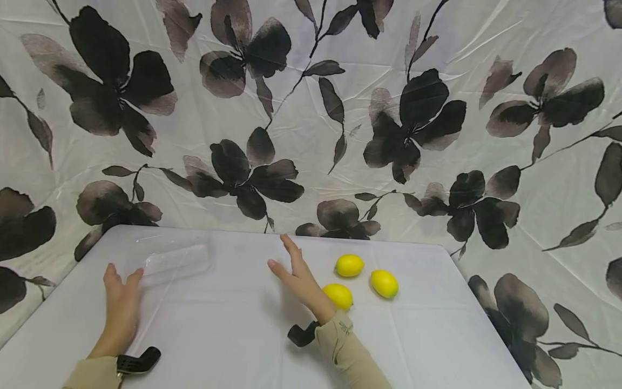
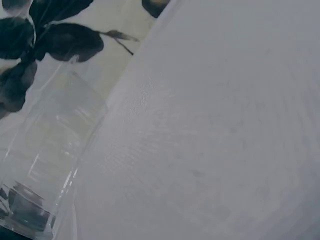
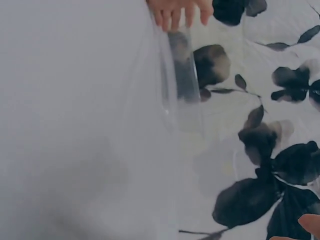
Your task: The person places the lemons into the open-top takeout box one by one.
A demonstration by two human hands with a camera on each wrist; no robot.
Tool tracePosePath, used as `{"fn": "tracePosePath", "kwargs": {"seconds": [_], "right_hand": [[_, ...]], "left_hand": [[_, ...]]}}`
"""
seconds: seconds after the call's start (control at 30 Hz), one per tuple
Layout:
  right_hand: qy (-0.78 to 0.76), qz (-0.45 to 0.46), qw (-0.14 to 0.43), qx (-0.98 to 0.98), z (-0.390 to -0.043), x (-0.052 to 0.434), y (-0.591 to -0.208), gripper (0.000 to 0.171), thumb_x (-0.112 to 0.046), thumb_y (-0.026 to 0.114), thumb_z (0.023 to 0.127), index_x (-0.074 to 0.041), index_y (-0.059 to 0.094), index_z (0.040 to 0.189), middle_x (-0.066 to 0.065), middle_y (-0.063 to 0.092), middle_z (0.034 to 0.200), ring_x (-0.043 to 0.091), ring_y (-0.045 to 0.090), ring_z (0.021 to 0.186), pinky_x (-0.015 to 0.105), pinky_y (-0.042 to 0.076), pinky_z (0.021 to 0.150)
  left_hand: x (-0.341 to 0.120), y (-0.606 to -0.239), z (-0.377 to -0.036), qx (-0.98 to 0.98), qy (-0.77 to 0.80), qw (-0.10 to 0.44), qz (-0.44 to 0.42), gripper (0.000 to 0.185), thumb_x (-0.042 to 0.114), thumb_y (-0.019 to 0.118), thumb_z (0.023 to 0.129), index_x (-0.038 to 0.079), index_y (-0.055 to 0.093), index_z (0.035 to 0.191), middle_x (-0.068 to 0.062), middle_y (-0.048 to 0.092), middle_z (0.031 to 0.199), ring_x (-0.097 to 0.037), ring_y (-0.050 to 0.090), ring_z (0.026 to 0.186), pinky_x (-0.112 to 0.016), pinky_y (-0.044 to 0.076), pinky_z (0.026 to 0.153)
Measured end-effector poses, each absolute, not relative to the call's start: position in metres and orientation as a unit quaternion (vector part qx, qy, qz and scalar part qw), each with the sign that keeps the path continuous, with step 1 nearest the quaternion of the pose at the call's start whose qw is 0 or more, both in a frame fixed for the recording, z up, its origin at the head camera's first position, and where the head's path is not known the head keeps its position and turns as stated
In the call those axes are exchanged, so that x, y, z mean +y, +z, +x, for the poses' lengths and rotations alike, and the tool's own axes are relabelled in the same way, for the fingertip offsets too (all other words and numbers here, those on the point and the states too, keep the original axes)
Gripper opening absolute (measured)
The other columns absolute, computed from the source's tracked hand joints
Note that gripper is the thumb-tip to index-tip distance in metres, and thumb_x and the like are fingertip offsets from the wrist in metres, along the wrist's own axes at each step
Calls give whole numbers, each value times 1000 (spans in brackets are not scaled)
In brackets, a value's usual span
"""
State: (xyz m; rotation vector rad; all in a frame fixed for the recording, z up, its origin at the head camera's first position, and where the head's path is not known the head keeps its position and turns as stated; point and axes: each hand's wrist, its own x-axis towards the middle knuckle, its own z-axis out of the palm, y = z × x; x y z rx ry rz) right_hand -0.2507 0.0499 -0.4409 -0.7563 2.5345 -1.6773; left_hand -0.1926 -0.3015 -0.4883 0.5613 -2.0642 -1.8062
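A clear plastic container (image 1: 180,259) stands at the back left of the white table. My left hand (image 1: 121,308) is at its left side, thumb and fingers apart; whether they touch it I cannot tell. In the left wrist view the see-through container (image 2: 55,135) fills the left edge. The right wrist view shows the left hand (image 3: 180,11) above the container (image 3: 182,70), fingers spread. My right hand (image 1: 303,281) hovers over the middle of the table, fingers extended, holding nothing. Beside it lie three yellow lemons (image 1: 349,266), one partly hidden behind the wrist.
The table's white surface (image 1: 223,335) has faint creases. A white cloth with dark flowers (image 1: 335,129) hangs behind it and shows along both sides. Black devices (image 1: 140,361) are strapped at both wrists.
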Motion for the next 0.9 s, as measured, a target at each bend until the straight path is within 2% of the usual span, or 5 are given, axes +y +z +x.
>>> {"fn": "tracePosePath", "kwargs": {"seconds": [0.13, 0.27, 0.47, 0.7, 0.9], "right_hand": [[-573, -228, 37, 787, -256, 29, -447, 69, -38, 54, 101, -15, 22, 158, 4, 22, 163, 23, 26, 148, 53, 23, 118], [-636, -224, 70, 736, -261, 7, -454, 65, -32, 51, 104, -11, 21, 157, 10, 23, 162, 27, 26, 148, 51, 25, 117], [-697, -213, 106, 676, -260, -25, -464, 64, -31, 48, 105, -1, 21, 155, 19, 23, 161, 30, 27, 147, 39, 27, 118], [-758, -153, 159, 614, -266, -61, -483, 64, -30, 49, 104, 0, 23, 154, 16, 27, 159, 30, 24, 148, 45, 18, 121], [-786, -133, 198, 571, -264, -83, -490, 66, -33, 48, 105, -1, 20, 155, 15, 25, 160, 29, 20, 149, 40, 17, 121]], "left_hand": [[-303, -490, -193, -683, -684, 186, 178, 75, 29, 36, 103, 15, -13, 159, 3, -18, 164, -9, -14, 149, -24, -7, 118], [-303, -491, -193, -676, -696, 183, 160, 76, 29, 37, 104, 14, -14, 158, 3, -18, 164, -8, -15, 148, -20, -8, 116], [-303, -495, -192, -708, -664, 168, 173, 76, 30, 35, 104, 13, -14, 158, 0, -17, 165, -12, -13, 150, -26, -7, 119], [-303, -496, -193, -717, -654, 156, 184, 76, 29, 36, 104, 14, -16, 158, -2, -17, 165, -17, -11, 150, -31, -5, 120], [-304, -497, -193, -728, -646, 153, 172, 76, 31, 34, 105, 14, -18, 157, -4, -16, 165, -19, -11, 150, -33, -5, 121]]}}
